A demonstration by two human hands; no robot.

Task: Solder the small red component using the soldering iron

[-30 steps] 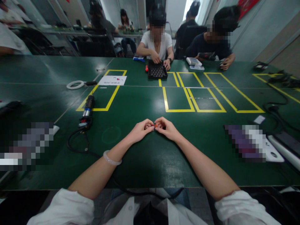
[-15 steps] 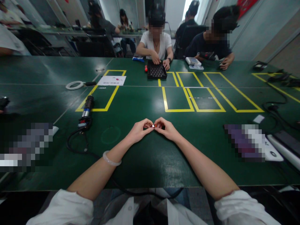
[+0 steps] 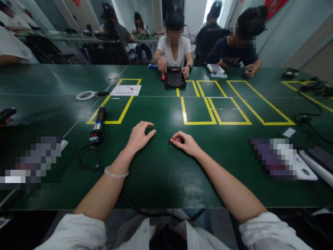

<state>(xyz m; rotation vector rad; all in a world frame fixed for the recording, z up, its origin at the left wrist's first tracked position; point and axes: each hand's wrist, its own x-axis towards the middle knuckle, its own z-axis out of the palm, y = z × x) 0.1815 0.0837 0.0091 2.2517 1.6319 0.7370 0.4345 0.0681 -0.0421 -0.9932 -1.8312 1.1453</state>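
While my white sleeves (image 3: 75, 231) sit bunched at the elbows, perhaps to keep cloth off the work, a pale bracelet (image 3: 116, 172) rings my left wrist. Left hand (image 3: 139, 136): fingers spread, thumb well apart from forefinger, nothing between them, palm over the green bench (image 3: 156, 184). Right hand (image 3: 186, 143): thumb and fingers pinched together on a small red-and-white piece (image 3: 171, 141), out in front of me. Tips only, I judge because it is so little; this leaves its outer end bare toward my left. Some orange shows at the grip; cannot tell if same part, nor whether the piece touches the bench. Left of my hands, a black-and-silver tool (image 3: 99, 119) lies with its cord looped nearer me, probably parked aside for elbow room. Beyond, yellow tape outlines (image 3: 200, 123), presumably marking set places; a printed sheet (image 3: 127, 90) lies partly across one. Far edge: a co-worker's hands at a black tray (image 3: 175, 85).
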